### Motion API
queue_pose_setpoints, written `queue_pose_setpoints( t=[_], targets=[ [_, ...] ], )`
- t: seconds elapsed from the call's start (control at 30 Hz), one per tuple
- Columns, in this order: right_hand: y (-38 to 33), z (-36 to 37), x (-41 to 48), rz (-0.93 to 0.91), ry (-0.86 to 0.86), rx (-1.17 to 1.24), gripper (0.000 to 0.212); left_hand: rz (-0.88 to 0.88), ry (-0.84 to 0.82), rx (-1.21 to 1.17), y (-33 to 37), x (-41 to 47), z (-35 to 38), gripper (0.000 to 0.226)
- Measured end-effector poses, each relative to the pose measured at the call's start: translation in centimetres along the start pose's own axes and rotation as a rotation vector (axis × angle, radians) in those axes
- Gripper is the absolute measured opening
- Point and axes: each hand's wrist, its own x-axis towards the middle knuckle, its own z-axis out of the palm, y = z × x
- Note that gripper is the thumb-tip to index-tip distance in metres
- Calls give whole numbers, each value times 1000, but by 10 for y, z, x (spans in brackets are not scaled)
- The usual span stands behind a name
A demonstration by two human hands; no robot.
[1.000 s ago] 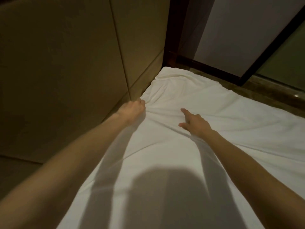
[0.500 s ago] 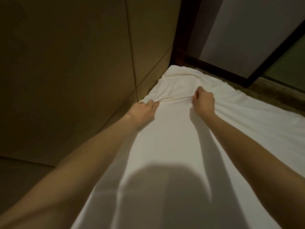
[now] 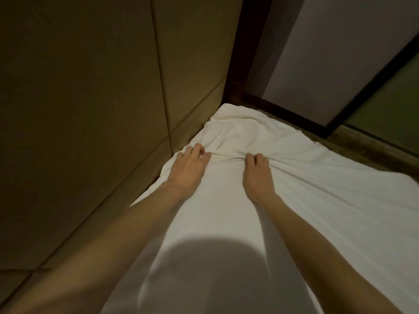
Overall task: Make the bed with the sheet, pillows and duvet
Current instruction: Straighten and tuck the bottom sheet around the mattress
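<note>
A white sheet (image 3: 306, 184) covers the mattress and runs into the far corner beside the padded headboard. My left hand (image 3: 189, 168) lies near the sheet's headboard edge with its fingers curled into a fold of the cloth. A short way to the right, my right hand (image 3: 257, 169) grips a bunched ridge of the same sheet. Wrinkles fan out from both hands toward the corner. No pillows or duvet are in view.
The tan padded headboard (image 3: 90, 109) rises along the left. A dark wooden frame (image 3: 281, 107) and a pale wall panel (image 3: 328, 53) stand behind the bed's far corner. A narrow strip of floor (image 3: 362, 146) runs along the right side.
Both hands have drawn back toward me along the sheet, dragging cloth with them. A second ago my right hand lay flat and open; it then closed on the sheet.
</note>
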Motion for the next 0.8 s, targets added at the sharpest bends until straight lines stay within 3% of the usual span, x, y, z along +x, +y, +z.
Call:
queue_pose_setpoints(
  t=[0.1,0.2,0.3,0.37,0.47,0.5,0.63,0.8],
  targets=[
    [0,9,-9,30,34,39,49,-221,69,-261,10,18,1,41],
    [1,7,-8,41,49,68,50,-357,-73,-307,16,41,3,24],
    [1,7,-11,51,68,97,51,-410,-330,-384,12,57,2,52],
    [1,7,-12,57,76,113,52,-396,-413,-390,5,66,-1,61],
    [-2,4,-16,120,96,153,52,-288,-493,-293,2,74,-11,27],
    [-3,3,-18,156,121,163,53,-256,-499,-283,3,76,-15,20],
    [-4,7,-23,202,238,89,56,-262,-453,-290,-7,86,-33,35],
    [-1,13,-21,202,236,51,56,-414,-391,-523,-5,91,-39,17]
  ],
)
